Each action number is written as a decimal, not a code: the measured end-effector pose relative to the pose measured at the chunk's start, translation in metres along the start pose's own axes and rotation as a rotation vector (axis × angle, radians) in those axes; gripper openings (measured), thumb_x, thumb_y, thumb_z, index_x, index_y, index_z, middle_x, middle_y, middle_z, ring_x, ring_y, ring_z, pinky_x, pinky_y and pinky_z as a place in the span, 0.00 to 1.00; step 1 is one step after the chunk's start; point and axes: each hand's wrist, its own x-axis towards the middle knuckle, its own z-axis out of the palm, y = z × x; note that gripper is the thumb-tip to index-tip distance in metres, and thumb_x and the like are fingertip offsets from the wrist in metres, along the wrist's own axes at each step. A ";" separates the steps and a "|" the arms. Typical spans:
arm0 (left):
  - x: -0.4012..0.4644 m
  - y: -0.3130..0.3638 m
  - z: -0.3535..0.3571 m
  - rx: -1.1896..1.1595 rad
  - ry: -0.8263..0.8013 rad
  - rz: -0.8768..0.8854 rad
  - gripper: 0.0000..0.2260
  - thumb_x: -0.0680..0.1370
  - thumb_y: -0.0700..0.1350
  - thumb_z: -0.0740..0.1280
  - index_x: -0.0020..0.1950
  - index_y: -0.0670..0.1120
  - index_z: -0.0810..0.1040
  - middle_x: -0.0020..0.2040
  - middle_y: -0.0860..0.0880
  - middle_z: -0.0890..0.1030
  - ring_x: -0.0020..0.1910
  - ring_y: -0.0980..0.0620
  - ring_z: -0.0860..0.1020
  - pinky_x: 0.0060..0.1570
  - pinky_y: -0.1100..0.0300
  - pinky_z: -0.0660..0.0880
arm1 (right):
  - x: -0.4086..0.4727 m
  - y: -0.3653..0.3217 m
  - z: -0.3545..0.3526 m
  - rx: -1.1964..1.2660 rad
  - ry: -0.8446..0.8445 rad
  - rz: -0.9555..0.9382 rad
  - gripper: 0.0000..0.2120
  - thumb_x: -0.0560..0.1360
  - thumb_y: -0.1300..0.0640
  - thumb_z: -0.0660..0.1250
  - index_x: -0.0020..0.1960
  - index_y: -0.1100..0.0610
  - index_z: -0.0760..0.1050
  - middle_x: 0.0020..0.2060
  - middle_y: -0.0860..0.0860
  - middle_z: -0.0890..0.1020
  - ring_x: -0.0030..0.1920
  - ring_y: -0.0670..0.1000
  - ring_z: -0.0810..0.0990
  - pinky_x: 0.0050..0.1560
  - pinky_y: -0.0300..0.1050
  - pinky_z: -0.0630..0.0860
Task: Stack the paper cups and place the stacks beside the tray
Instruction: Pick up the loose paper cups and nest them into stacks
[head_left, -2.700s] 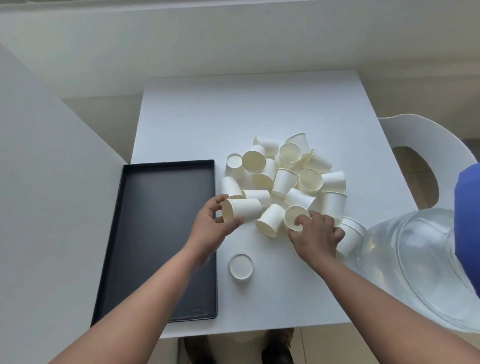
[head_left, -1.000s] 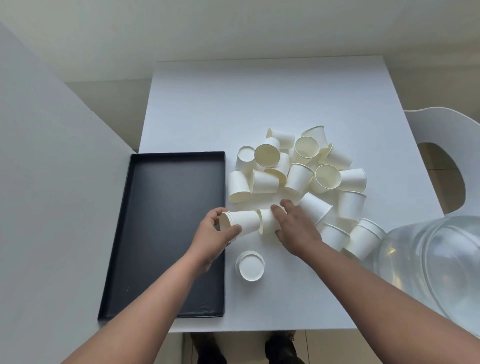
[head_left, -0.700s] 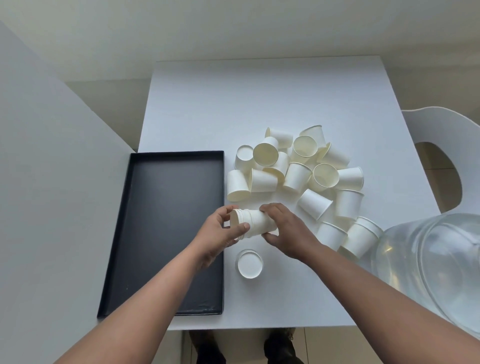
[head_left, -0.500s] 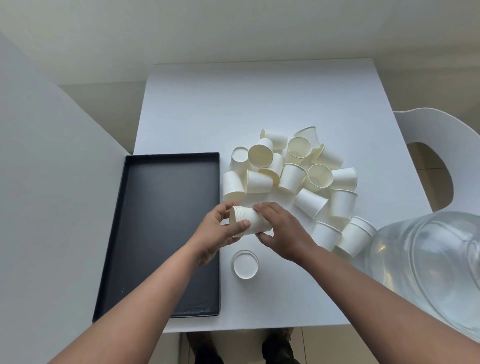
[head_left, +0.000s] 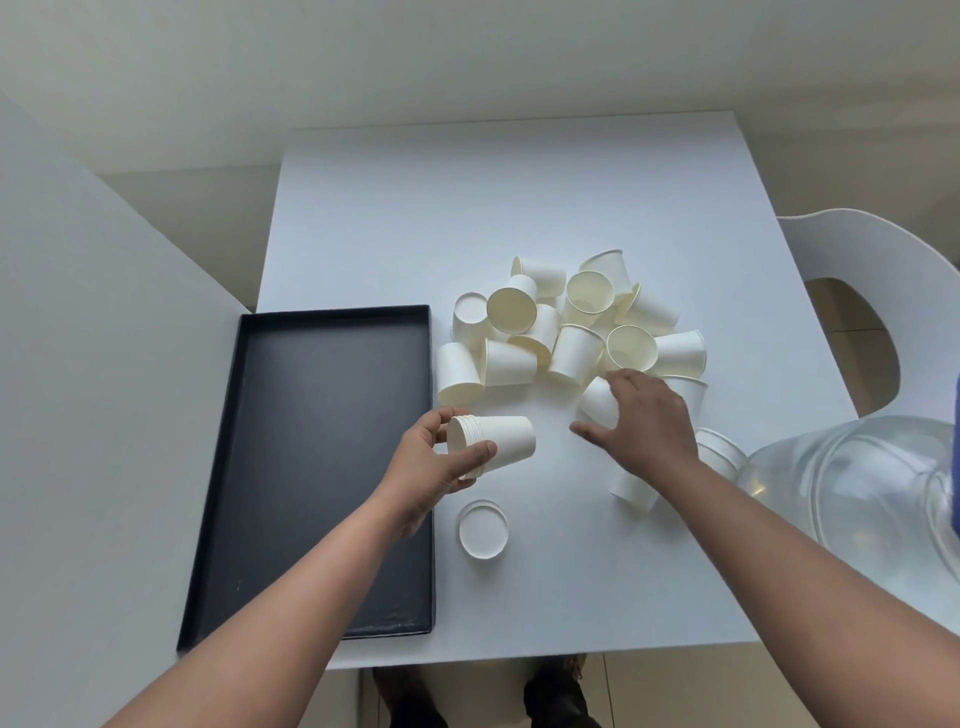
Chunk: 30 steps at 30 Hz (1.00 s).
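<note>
My left hand (head_left: 434, 465) grips a sideways stack of nested white paper cups (head_left: 501, 447) by its rim end, just right of the black tray (head_left: 322, 457). My right hand (head_left: 647, 426) reaches into the heap of loose paper cups (head_left: 566, 332), with its fingers curled over one lying cup (head_left: 597, 400); the cup still rests on the table. An upside-down stack of cups (head_left: 483, 529) stands beside the tray's right edge, near me. More cups lie partly hidden under my right wrist.
The white table (head_left: 467, 208) ends close to me at the front edge. A large clear plastic water jug (head_left: 857, 499) lies at the right. A white chair (head_left: 857, 270) stands beyond the table's right edge. A grey wall panel borders the tray's left side.
My right hand pushed a cup onto the stack in my left hand, then let go and moved right to another cup in the heap. The left hand kept the stack.
</note>
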 end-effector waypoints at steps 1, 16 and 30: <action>-0.001 0.000 0.000 0.004 0.003 -0.002 0.28 0.65 0.47 0.83 0.63 0.53 0.80 0.62 0.46 0.81 0.52 0.48 0.85 0.49 0.51 0.85 | 0.003 0.003 0.002 -0.032 -0.031 -0.001 0.35 0.73 0.35 0.71 0.72 0.55 0.72 0.68 0.52 0.77 0.69 0.57 0.73 0.65 0.52 0.70; -0.002 -0.001 -0.005 -0.154 -0.001 -0.026 0.20 0.76 0.36 0.77 0.63 0.49 0.77 0.60 0.46 0.80 0.56 0.46 0.82 0.48 0.54 0.84 | -0.002 -0.047 -0.001 1.091 0.021 0.349 0.38 0.68 0.50 0.72 0.75 0.37 0.64 0.61 0.45 0.75 0.55 0.47 0.79 0.52 0.43 0.76; -0.007 0.007 0.013 -0.173 -0.105 0.001 0.24 0.73 0.40 0.80 0.67 0.48 0.77 0.67 0.41 0.81 0.53 0.48 0.85 0.58 0.48 0.83 | -0.046 -0.088 0.009 1.867 -0.496 0.564 0.29 0.73 0.58 0.78 0.69 0.53 0.66 0.60 0.58 0.82 0.52 0.58 0.85 0.57 0.50 0.82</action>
